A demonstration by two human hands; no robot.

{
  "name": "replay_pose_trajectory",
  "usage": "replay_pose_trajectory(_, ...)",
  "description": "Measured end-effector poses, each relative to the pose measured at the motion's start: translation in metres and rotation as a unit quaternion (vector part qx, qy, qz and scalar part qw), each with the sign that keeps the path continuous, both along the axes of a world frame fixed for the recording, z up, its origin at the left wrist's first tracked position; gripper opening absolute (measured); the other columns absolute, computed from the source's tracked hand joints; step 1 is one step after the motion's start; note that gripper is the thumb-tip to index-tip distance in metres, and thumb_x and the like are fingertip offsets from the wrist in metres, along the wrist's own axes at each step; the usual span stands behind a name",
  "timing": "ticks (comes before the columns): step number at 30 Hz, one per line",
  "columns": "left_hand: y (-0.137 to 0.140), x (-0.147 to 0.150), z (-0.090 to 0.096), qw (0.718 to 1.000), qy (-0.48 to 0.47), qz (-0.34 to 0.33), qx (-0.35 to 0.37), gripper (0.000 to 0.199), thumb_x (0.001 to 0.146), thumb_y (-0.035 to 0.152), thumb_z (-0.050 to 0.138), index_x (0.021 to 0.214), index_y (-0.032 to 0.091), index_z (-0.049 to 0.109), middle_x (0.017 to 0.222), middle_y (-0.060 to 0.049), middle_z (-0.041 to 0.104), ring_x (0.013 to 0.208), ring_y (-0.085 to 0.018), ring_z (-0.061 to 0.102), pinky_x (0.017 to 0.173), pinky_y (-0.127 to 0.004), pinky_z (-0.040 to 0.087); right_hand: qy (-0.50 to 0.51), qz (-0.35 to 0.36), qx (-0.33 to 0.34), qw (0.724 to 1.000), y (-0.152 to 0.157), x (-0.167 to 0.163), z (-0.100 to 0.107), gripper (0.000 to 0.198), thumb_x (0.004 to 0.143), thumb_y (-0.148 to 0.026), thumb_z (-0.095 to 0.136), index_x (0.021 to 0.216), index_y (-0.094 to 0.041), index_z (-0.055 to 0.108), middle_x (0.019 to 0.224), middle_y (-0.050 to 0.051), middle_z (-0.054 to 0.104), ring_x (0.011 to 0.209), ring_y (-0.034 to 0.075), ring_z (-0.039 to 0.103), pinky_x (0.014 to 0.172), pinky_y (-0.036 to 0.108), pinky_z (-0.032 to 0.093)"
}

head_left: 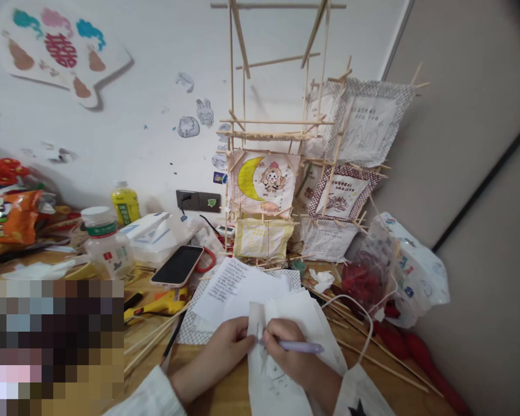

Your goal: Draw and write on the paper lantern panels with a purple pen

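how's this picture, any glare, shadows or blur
Head view: glare on the orange bag; shadow beside the wall cutout; dark top-right corner; pixelation covering the lower left; marks on the paper strip too soft to read.

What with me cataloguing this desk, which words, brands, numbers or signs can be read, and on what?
"囍": in red on the wall board.
Too small or blurred to read: orange bag, yellow bottle, clear bottle, handwritten sheet, panels, paper strip, plastic bag.

Sleeves (149,396) are white — one bears a dark star (357,408).
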State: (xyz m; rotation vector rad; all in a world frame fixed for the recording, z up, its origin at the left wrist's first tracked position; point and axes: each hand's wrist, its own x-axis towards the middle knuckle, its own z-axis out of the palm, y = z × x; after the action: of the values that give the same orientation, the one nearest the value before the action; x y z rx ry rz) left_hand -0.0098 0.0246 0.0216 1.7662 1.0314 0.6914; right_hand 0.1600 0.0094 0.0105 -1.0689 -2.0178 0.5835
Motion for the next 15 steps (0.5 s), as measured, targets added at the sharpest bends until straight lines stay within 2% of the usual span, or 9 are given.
replay_pose_trajectory(7, 0.0, 0.0, 0.0, 1.0, -0.008, 0.002, -0.003, 0.019, 0.07, 0.03, 0.05, 0.074, 0.014, 0.061, 0.076, -0.001, 0.063, 0.074, -0.02, 0.054, 0.067, -0.027, 0.041, 0.008, -0.011, 0.01, 1.0, -0.001, -0.001, -0.003, 0.027, 0.081, -0.021, 0.042, 0.057, -0.019, 0.03, 0.055, -0.005, 0.036, 0.054, 0.01, 0.038, 0.051, 0.022, 0.025)
replay_pose_trajectory(10, 0.0, -0.001, 0.0, 1.0, -0.009, 0.012, -0.009, 0.019, 0.069, 0.03, 0.051, 0.074, 0.014, 0.061, 0.074, -0.002, 0.063, 0.073, -0.02, 0.054, 0.067, -0.028, 0.042, 0.039, -0.029, -0.021, 0.999, -0.001, -0.001, 0.0, 0.027, 0.081, -0.023, 0.042, 0.056, -0.019, 0.033, 0.055, -0.004, 0.039, 0.054, 0.01, 0.04, 0.051, 0.022, 0.028)
replay_pose_trajectory(15, 0.001, -0.001, 0.002, 0.999, -0.017, 0.035, -0.016, 0.021, 0.069, 0.029, 0.049, 0.077, 0.014, 0.06, 0.073, -0.002, 0.063, 0.074, -0.021, 0.055, 0.067, -0.029, 0.043, 0.145, -0.03, -0.097, 0.984, -0.002, 0.0, 0.008, 0.025, 0.08, -0.026, 0.04, 0.056, -0.019, 0.042, 0.053, -0.002, 0.047, 0.052, 0.011, 0.046, 0.05, 0.021, 0.034)
